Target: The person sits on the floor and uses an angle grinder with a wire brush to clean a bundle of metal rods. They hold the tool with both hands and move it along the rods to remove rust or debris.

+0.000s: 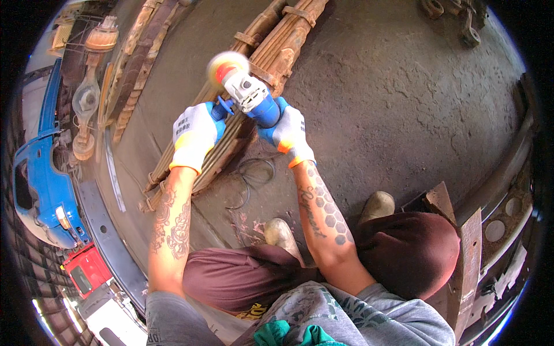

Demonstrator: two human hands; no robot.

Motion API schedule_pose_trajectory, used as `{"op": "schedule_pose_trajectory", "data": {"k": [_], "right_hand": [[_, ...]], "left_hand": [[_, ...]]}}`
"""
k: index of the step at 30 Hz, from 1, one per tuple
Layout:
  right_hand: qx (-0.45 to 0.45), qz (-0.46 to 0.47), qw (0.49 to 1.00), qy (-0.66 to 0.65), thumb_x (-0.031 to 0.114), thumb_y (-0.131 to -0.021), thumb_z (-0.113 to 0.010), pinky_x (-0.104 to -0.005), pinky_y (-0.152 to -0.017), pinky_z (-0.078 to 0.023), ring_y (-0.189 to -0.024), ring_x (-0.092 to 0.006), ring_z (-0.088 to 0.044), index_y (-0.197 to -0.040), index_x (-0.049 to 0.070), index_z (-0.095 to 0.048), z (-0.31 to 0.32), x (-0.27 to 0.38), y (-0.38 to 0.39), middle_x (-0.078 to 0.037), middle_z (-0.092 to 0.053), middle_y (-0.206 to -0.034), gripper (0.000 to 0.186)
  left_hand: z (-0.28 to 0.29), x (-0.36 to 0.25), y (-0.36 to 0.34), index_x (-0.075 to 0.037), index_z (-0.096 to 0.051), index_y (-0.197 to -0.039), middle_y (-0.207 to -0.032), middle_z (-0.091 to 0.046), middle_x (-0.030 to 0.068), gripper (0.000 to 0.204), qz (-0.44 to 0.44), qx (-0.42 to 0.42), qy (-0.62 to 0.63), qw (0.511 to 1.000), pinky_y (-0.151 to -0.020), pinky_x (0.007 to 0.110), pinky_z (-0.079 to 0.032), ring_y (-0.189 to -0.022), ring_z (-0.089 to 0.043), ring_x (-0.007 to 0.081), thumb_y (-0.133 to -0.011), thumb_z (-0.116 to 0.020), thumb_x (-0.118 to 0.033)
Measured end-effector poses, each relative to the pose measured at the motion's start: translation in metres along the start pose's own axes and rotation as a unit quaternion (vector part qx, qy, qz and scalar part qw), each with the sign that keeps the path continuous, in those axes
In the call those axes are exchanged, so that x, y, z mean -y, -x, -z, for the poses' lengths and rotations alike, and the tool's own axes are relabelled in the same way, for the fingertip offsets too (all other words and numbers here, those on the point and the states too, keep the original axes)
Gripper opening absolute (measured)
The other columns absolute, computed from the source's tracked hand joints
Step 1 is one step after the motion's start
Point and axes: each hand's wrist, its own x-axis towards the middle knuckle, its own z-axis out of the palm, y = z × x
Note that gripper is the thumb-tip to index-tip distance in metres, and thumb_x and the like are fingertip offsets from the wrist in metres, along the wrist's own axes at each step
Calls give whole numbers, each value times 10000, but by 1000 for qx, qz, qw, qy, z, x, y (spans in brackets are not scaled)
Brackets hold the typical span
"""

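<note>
An angle grinder (248, 95) with a blue body and grey head is held in both my gloved hands. My left hand (199, 130) is closed around its blue side handle. My right hand (287, 128) grips the blue rear body. The round disc (228, 68) at its front is blurred, with orange at its centre. Beneath and beyond the grinder runs a stack of rusty leaf springs (280, 49), bound with metal clips and slanting from upper right to lower left. Whether the disc touches the springs I cannot tell.
A thin dark cable or wire (257, 173) loops on the concrete floor (398, 104). At the left lie a rusty axle housing (86, 101) and more leaf springs (135, 69). Blue and red truck cabs (52, 184) stand beyond. A rusty metal beam (466, 271) is beside my right knee.
</note>
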Motion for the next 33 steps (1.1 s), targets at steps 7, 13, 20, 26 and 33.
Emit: {"op": "schedule_pose_trajectory", "data": {"k": [7, 13, 20, 26, 33], "right_hand": [[-5, 13, 1000, 8, 264, -710, -879, -468, -822, -612, -930, -405, -780, -1102, 96, -694, -6, 0, 3, -213, -791, -997, 465], [23, 18, 999, 13, 243, -706, -863, -492, -841, -606, -954, -427, -763, -1081, 102, -685, -13, -1, 11, -223, -779, -1022, 439], [7, 17, 1000, 4, 242, -707, -875, -463, -833, -612, -948, -400, -782, -1144, 93, -706, -13, 2, 10, -210, -792, -1014, 491], [-22, 13, 999, 23, 245, -723, -873, -454, -826, -616, -942, -390, -791, -1141, 85, -709, 6, -2, -4, -205, -799, -1013, 476], [-5, 18, 1000, 10, 243, -716, -873, -479, -826, -609, -935, -420, -771, -1116, 95, -693, -5, -1, 5, -212, -786, -1001, 463]], "left_hand": [[-3, 0, 7, -144, -823, -1079, -1049, -774, 231, 329, 13, -14, 1, 1000, -914, 541, -588, -1029, -740, 464, -941, -668, -399], [-20, 19, 16, -158, -832, -1073, -1040, -777, 226, 301, 27, -10, 12, 1000, -907, 541, -590, -1025, -747, 451, -930, -685, -379], [-11, 13, 14, -139, -827, -1038, -1033, -775, 237, 274, 4, -31, 18, 999, -906, 542, -595, -1008, -748, 457, -921, -689, -344], [-3, -8, -1, -150, -823, -1068, -1055, -770, 240, 297, -8, -18, 13, 1000, -920, 538, -590, -1036, -735, 470, -933, -680, -372], [-8, 1, 9, -163, -829, -1077, -1054, -777, 222, 279, 8, -24, 18, 1000, -915, 536, -592, -1037, -742, 451, -925, -682, -346]]}}
